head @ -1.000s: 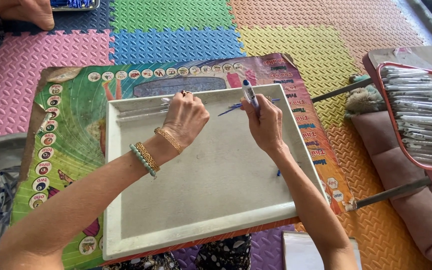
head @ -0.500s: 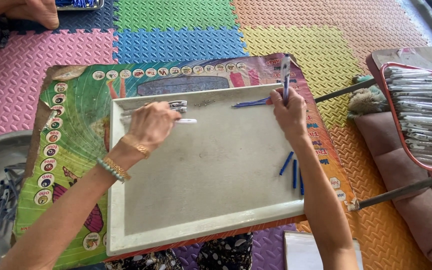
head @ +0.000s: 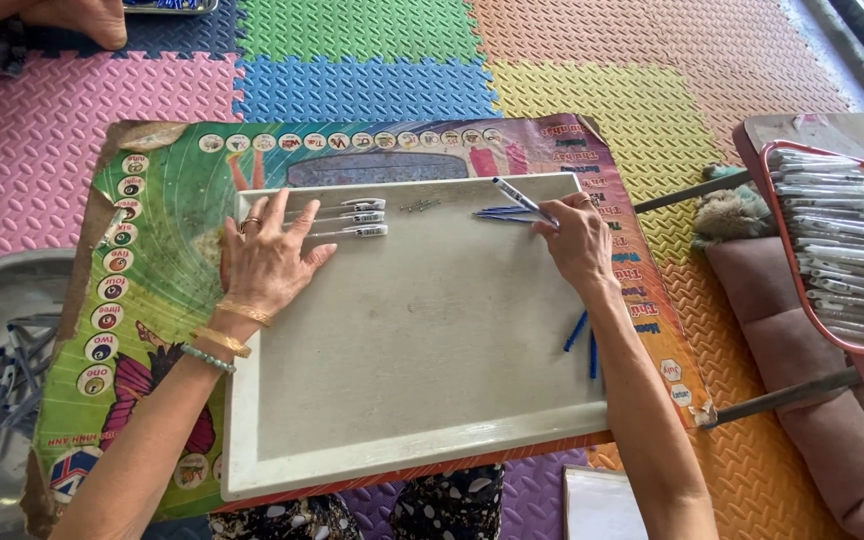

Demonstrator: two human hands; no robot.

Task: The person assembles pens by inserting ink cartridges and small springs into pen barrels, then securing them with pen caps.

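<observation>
Your left hand [head: 270, 262] lies flat and open, steadying three white pen barrels [head: 347, 217] in the white tray [head: 402, 450]; your right hand [head: 577, 240] pinches one pen [head: 522, 199] above the blue refills [head: 504, 212], ready to fit.

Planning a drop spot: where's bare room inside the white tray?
Free: the tray middle and near half, between the left hand and right arm. Crowded: far rim, with clear pens at the left fingers and blue refills by the right hand, which holds a pen. Loose refills beside the right arm.
</observation>
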